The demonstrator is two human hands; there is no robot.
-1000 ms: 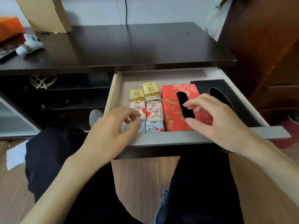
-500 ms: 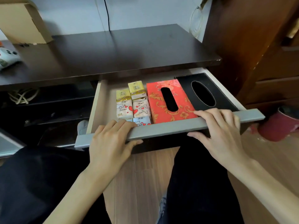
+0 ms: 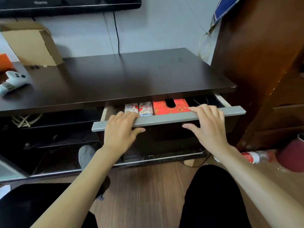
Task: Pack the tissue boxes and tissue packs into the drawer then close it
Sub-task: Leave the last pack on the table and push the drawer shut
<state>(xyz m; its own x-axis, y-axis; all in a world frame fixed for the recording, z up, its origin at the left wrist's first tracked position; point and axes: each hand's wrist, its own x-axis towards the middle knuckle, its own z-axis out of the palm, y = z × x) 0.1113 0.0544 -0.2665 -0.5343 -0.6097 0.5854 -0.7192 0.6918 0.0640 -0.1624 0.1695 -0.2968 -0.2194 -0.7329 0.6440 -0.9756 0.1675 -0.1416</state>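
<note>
The drawer with a grey front bar is mostly pushed in under the dark desk top; only a narrow strip of its inside shows. In that strip lie small heart-patterned tissue packs, a red patterned tissue box and the edge of a black tissue box. My left hand grips the grey bar near its left end, fingers over the top, thumb below. My right hand grips the bar right of centre the same way.
On the desk stand a cardboard box at the back left and a white game controller at the left edge. A brown wooden cabinet rises close on the right. A dark red bin and a plastic bottle sit on the floor.
Both hands left the drawer's contents, took hold of the grey front bar, and the drawer has slid most of the way in under the desk.
</note>
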